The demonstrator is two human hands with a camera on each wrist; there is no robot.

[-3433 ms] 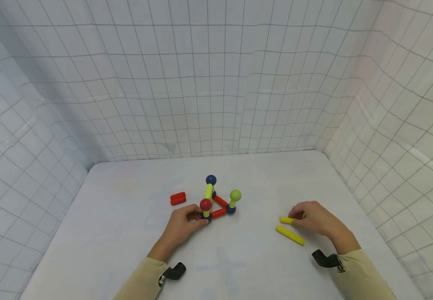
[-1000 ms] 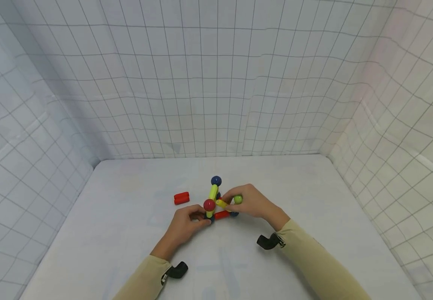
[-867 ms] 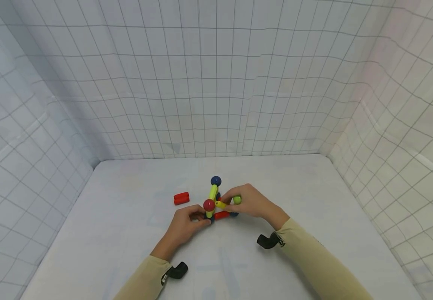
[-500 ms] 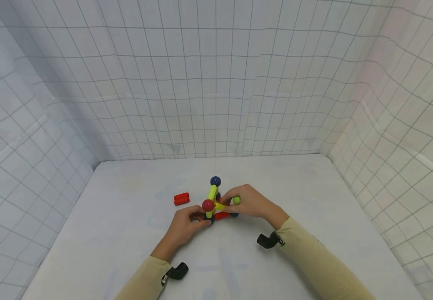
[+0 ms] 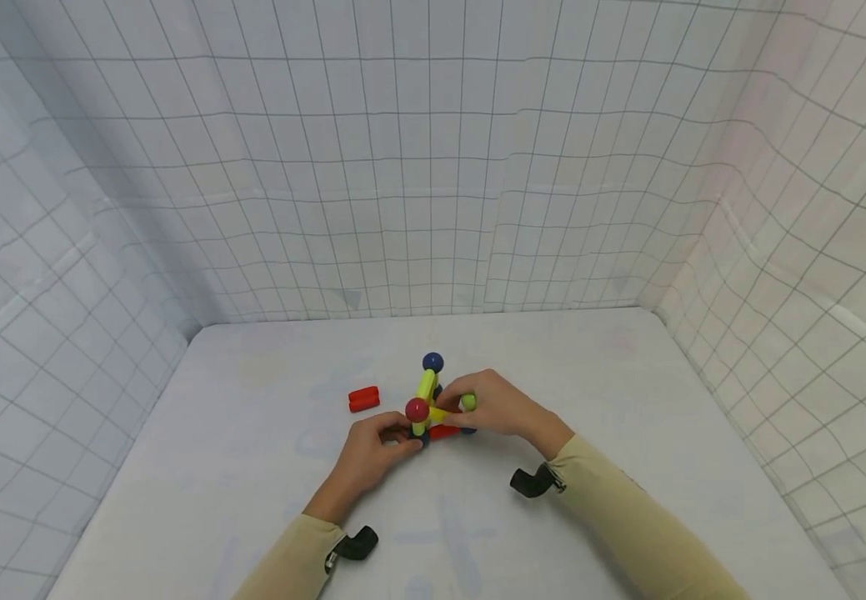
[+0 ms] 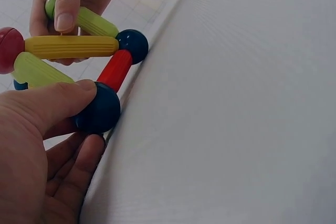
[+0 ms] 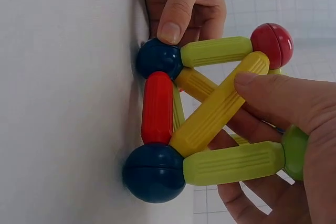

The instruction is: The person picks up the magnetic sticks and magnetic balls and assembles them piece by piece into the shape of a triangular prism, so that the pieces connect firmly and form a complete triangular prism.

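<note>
A toy frame of ribbed rods and balls stands on the table, with a red ball (image 5: 417,410), a far blue ball (image 5: 433,362) and a green ball (image 7: 295,152) on top. My left hand (image 5: 372,446) pinches a dark blue base ball (image 6: 100,109) at the near left corner. My right hand (image 5: 496,404) pinches a yellow rod (image 7: 220,103) between thumb and fingers. This rod slants from another dark blue base ball (image 7: 155,173) up to the red ball, meeting both. A red rod (image 7: 157,109) joins the two base balls. Fingers partly hide the frame's far side.
Two loose red rods (image 5: 363,398) lie side by side on the white table (image 5: 252,467), left of the frame. A gridded white cloth (image 5: 433,167) surrounds the table at the back and sides. Black wrist mounts (image 5: 357,543) stick out from both sleeves.
My right hand has come from the table's right side to the frame, and the yellow rods there are gone. Over the last second, its yellow rod moved left to the red ball. My left hand stays put.
</note>
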